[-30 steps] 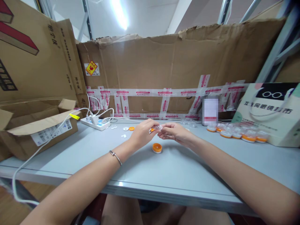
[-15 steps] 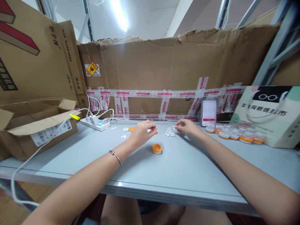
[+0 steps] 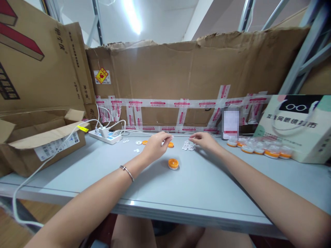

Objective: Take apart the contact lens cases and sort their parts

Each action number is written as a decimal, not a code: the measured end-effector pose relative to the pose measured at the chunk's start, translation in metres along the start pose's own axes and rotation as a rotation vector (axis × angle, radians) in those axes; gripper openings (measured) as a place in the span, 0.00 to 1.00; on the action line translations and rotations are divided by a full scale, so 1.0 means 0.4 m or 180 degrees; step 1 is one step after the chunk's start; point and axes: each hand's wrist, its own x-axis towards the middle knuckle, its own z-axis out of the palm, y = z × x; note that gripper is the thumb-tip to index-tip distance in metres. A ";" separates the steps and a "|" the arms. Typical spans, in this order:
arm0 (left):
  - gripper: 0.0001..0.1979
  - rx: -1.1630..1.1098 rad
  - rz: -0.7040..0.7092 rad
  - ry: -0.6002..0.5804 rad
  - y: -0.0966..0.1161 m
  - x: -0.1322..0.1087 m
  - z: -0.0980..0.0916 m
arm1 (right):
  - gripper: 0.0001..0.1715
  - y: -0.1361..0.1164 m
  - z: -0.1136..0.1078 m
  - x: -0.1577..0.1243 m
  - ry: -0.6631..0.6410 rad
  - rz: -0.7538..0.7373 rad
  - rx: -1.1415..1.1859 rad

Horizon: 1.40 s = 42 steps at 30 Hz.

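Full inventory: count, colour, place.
cardboard cartons: 3, brown, left and rear
power strip: 1, white, left
cables: several, white, left
small parts: several, white, centre left
discs: 2, orange, beside left hand
cup: 1, orange-white, centre
pieces: several, whitish, by right hand
phone: 1, pale, right
capsules: 6+, orange and clear, right
bag: 1, pale green, right
table: 1, grey, centre
lamp: 1, white, ceiling
rack posts: several, grey, sides
bracelet: 1, silver, left wrist
legs: 2, bare, below
left hand: 1, bare, centre, pinching pale bit
right hand: 1, bare, centre right
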 end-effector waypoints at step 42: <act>0.09 -0.0531 -0.0402 -0.0737 0.014 0.003 -0.011 | 0.10 0.102 -0.127 0.031 -0.0336 0.0736 -0.0701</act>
